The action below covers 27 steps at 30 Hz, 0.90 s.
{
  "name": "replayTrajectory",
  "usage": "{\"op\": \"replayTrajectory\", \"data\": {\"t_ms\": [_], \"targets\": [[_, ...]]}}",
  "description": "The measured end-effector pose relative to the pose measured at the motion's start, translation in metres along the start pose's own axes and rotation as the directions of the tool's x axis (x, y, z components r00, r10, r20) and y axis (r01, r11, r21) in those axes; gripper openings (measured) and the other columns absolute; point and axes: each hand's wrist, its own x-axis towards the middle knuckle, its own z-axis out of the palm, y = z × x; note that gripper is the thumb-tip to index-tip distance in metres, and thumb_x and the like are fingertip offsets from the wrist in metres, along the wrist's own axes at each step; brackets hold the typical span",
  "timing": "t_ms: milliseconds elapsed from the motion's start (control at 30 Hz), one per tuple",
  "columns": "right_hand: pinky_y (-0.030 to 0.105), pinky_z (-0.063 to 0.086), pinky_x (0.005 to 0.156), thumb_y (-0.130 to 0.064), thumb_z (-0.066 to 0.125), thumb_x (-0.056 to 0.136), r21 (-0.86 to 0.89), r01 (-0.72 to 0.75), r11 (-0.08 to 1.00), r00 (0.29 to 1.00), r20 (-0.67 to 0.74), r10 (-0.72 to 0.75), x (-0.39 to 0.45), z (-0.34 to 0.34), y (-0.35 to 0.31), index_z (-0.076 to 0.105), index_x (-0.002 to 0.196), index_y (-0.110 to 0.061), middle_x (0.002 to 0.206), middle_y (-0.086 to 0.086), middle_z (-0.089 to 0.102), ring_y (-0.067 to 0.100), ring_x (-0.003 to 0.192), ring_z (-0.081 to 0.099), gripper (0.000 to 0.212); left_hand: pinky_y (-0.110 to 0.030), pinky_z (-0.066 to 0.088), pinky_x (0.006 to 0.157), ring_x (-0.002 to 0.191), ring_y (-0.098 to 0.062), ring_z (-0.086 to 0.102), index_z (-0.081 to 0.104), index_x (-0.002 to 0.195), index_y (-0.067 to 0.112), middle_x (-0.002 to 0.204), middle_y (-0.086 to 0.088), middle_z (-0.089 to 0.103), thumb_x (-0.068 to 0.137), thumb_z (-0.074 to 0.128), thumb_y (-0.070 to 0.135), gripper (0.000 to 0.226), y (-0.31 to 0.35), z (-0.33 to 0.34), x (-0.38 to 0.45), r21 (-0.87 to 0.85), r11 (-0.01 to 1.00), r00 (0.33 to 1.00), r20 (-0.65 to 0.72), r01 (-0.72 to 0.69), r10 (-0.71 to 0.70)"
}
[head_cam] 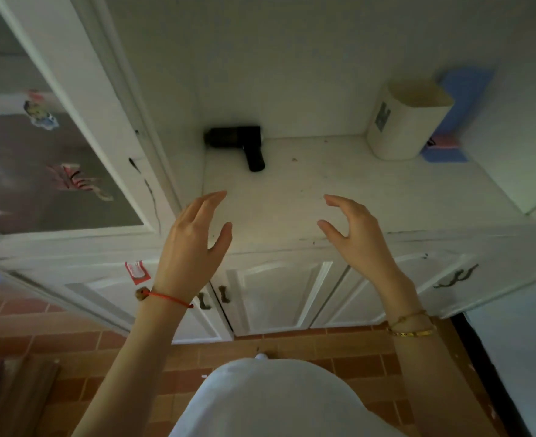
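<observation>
My left hand (194,241) and my right hand (355,238) are raised side by side above the front edge of a white cabinet counter (370,197). Both have relaxed, slightly spread fingers and hold nothing, palms facing each other. A black hair dryer (239,143) lies on its side at the back left of the counter, against the wall, beyond my left hand. A cream-coloured open container (405,124) stands at the back right, beyond my right hand.
A blue and pink flat object (456,127) leans behind the container. A tall glass-door cabinet (55,137) with stickers stands at the left. White cupboard doors with dark handles (224,294) sit below the counter. The floor (339,348) is red-brown tile.
</observation>
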Motion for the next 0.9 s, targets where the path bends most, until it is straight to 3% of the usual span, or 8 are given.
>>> {"op": "replayTrajectory", "data": {"t_ms": [167,267,600,733,900], "targets": [[0.023,0.032,0.107,-0.032,0.061,0.096,0.001,0.013,1.0,1.0,0.011,-0.013,0.05,0.01,0.002,0.051,0.141,-0.016,0.137,0.001,0.057,0.017,0.13,0.047,0.048,-0.025,0.038,0.105,0.127,-0.024,0.055,0.049,0.144,0.011,0.139,-0.009,0.057,0.096,0.062,0.017,0.05,-0.012,0.013,0.047,0.023,1.0,1.0,0.012,0.005,-0.005],[0.03,0.035,0.11,-0.033,0.059,0.096,-0.004,0.027,1.0,0.999,0.042,-0.027,0.074,0.018,0.006,0.051,0.141,-0.016,0.138,0.0,0.056,0.017,0.131,0.046,0.048,-0.022,0.038,0.103,0.124,-0.024,0.056,0.049,0.144,0.01,0.139,-0.01,0.057,0.096,0.062,0.016,0.05,-0.017,0.025,0.064,0.018,0.999,0.999,0.006,0.034,-0.034],[0.037,0.04,0.105,-0.035,0.059,0.096,-0.006,0.025,1.0,0.991,0.131,-0.024,0.182,0.055,0.02,0.055,0.135,-0.012,0.132,0.009,0.059,0.027,0.122,0.053,0.046,-0.033,0.035,0.112,0.136,-0.029,0.046,0.045,0.147,0.009,0.147,-0.013,0.051,0.098,0.057,0.018,0.052,-0.045,0.069,0.126,0.088,0.978,0.981,0.032,0.189,-0.192],[0.033,0.038,0.102,-0.039,0.057,0.097,0.005,-0.035,0.999,0.981,0.191,0.034,0.228,0.081,0.011,0.056,0.132,-0.007,0.129,0.012,0.058,0.028,0.121,0.052,0.047,-0.039,0.037,0.113,0.134,-0.033,0.048,0.047,0.145,0.005,0.145,-0.018,0.051,0.097,0.058,0.016,0.051,-0.056,0.082,0.152,0.104,0.962,0.967,0.012,0.253,-0.256],[0.038,0.044,0.097,-0.049,0.053,0.096,-0.059,-0.11,0.992,0.951,0.284,0.122,0.266,0.12,0.001,0.056,0.125,0.0,0.126,0.018,0.055,0.032,0.118,0.053,0.056,-0.043,0.04,0.111,0.129,-0.037,0.051,0.048,0.143,0.002,0.142,-0.022,0.052,0.095,0.059,0.013,0.05,-0.071,0.095,0.173,0.113,0.939,0.944,0.027,0.324,-0.329]]}}
